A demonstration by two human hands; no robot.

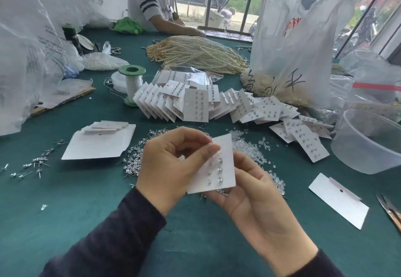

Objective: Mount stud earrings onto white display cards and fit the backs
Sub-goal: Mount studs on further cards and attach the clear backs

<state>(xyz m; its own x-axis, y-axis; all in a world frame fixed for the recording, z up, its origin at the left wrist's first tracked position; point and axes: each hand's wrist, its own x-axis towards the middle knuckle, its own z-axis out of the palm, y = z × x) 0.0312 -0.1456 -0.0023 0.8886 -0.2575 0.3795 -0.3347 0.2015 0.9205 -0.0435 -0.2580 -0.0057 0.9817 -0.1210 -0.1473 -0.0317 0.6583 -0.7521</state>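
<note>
Card (225, 146) is pinched in left grip (173, 163) and clasped in right grip (256, 194); the row above studs (214, 170) is best pushed through square.

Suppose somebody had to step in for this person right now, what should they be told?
Left hand pinches the card at its upper left edge; right hand is beneath it, fingers hidden.
Six studs sit in the card's lower rows; upper holes are empty. Backs cannot be seen.
Loose studs and clear backs lie just beyond; blank cards left, finished cards behind.
Left to do: fill the upper holes, fit backs.
</note>
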